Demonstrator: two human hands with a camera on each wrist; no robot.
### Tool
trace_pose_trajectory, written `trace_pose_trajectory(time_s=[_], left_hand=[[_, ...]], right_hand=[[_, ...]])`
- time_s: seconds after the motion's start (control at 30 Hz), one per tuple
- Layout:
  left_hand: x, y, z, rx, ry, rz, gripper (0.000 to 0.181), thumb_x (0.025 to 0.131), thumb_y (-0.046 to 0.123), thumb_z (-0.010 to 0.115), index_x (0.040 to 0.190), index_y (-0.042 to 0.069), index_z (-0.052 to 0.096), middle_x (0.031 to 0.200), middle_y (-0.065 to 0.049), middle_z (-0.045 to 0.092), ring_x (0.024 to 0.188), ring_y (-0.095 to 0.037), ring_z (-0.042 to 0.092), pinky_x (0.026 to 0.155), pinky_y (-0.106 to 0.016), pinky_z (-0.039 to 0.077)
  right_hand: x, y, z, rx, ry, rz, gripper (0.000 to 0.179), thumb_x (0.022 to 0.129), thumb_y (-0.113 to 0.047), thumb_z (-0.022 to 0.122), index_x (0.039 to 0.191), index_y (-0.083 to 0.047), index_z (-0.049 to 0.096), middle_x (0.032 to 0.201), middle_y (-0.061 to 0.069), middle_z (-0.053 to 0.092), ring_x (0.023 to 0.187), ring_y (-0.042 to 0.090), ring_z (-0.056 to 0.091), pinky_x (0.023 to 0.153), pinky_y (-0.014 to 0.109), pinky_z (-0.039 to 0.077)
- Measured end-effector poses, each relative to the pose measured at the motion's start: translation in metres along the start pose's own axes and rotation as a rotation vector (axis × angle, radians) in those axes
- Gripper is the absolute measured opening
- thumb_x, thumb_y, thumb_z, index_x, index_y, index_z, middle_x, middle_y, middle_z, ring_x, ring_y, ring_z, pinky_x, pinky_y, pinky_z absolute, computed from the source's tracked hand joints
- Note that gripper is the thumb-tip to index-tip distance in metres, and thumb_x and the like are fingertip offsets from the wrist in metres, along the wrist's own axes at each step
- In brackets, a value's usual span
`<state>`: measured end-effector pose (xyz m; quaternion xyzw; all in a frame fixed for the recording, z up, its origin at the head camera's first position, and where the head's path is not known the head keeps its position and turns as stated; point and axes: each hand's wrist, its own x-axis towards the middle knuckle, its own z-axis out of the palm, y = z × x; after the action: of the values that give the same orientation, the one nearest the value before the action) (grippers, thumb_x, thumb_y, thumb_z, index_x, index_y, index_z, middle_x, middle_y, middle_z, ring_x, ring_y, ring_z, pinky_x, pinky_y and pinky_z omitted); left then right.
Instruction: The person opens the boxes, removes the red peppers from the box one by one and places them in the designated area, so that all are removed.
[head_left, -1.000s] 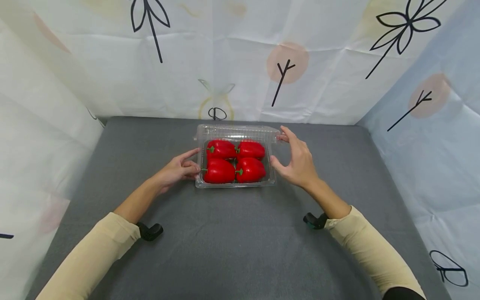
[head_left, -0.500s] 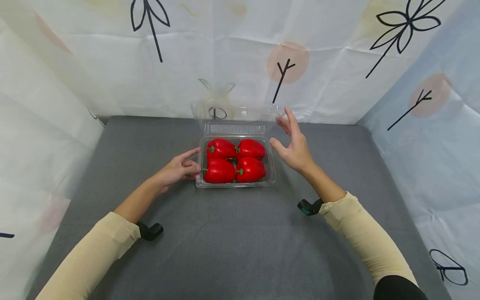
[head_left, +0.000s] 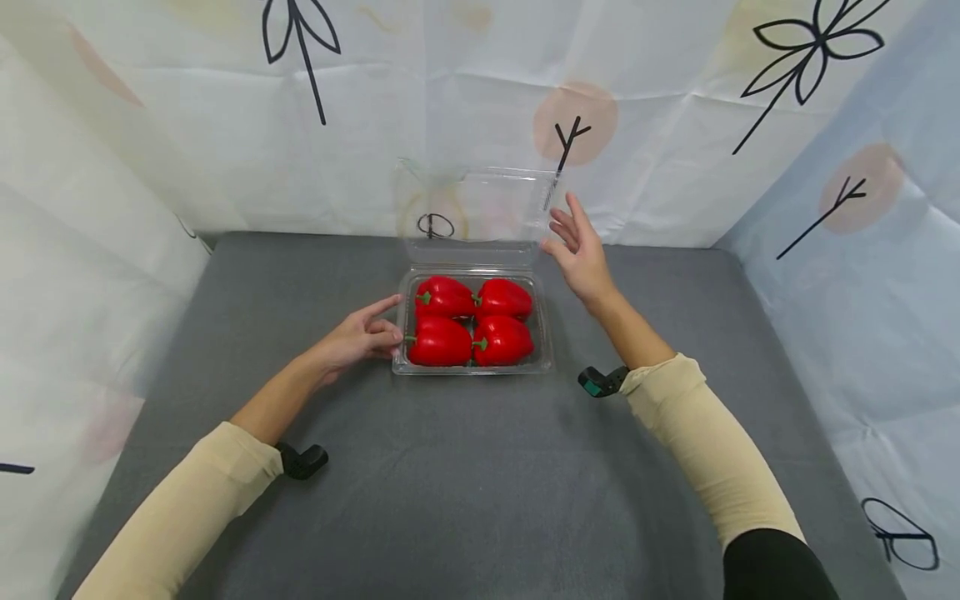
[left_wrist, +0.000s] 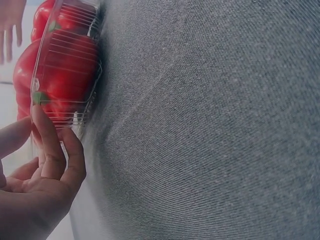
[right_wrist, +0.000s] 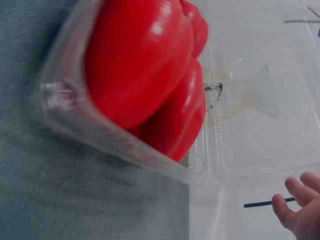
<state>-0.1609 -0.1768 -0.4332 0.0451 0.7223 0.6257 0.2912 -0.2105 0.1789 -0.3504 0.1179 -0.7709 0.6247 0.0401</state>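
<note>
Several red bell peppers with green stems lie in a clear plastic clamshell box, two rows deep. Its transparent lid stands raised at the back, hinged on the far edge. My left hand rests its fingers against the box's left side; in the left wrist view the fingertips are right at the ribbed wall and rim. My right hand is beside the lid's right edge, fingers loosely extended. In the right wrist view these fingers show just off the lid's border.
A grey cloth-covered table lies under the box. White patterned curtain hangs behind the table and along both sides, and the raised lid overlaps it in the head view. Black wrist devices sit at both sleeve cuffs.
The lid has swung up and back from low over the box's far edge to nearly upright. My right hand has moved up and away with it. The left hand has stayed put.
</note>
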Motion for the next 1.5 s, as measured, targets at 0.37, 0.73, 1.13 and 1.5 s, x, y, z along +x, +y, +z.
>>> trace_pose_trajectory(time_s=[0.37, 0.73, 1.13, 1.5], left_hand=[[0.0, 0.0, 0.005, -0.005, -0.012, 0.006, 0.074, 0.098, 0.011, 0.063, 0.159, 0.017, 0.022, 0.097, -0.006, 0.064, 0.085, -0.018, 0.063, 0.089, -0.031, 0.054], [-0.001, -0.001, 0.006, -0.013, -0.029, 0.023, 0.073, 0.098, 0.008, 0.063, 0.159, 0.015, 0.023, 0.098, -0.008, 0.063, 0.083, -0.017, 0.063, 0.086, -0.03, 0.055], [-0.004, -0.001, 0.008, -0.007, -0.023, 0.021, 0.073, 0.098, 0.008, 0.063, 0.159, 0.015, 0.023, 0.099, -0.008, 0.064, 0.084, -0.017, 0.063, 0.09, -0.034, 0.054], [-0.004, 0.0, 0.009, -0.007, -0.023, 0.022, 0.074, 0.097, 0.009, 0.064, 0.159, 0.015, 0.023, 0.099, -0.009, 0.064, 0.085, -0.019, 0.063, 0.09, -0.032, 0.054]], right_hand=[[0.005, 0.015, 0.0, 0.014, -0.035, 0.137, 0.08, 0.096, -0.004, 0.056, 0.16, -0.01, 0.008, 0.161, 0.022, 0.023, 0.146, 0.035, 0.029, 0.115, 0.047, 0.031], [-0.013, -0.01, 0.003, -0.108, -0.097, 0.195, 0.079, 0.098, -0.005, 0.053, 0.159, -0.005, 0.004, 0.16, 0.026, 0.017, 0.146, 0.04, 0.025, 0.115, 0.049, 0.03], [-0.023, -0.006, -0.003, -0.207, -0.152, 0.151, 0.079, 0.097, -0.004, 0.058, 0.158, 0.0, 0.007, 0.158, 0.029, 0.021, 0.144, 0.043, 0.028, 0.114, 0.055, 0.029], [-0.026, 0.026, -0.017, -0.195, -0.323, 0.057, 0.09, 0.088, -0.006, 0.071, 0.16, -0.012, 0.017, 0.159, 0.02, 0.028, 0.144, 0.037, 0.032, 0.112, 0.057, 0.03]])
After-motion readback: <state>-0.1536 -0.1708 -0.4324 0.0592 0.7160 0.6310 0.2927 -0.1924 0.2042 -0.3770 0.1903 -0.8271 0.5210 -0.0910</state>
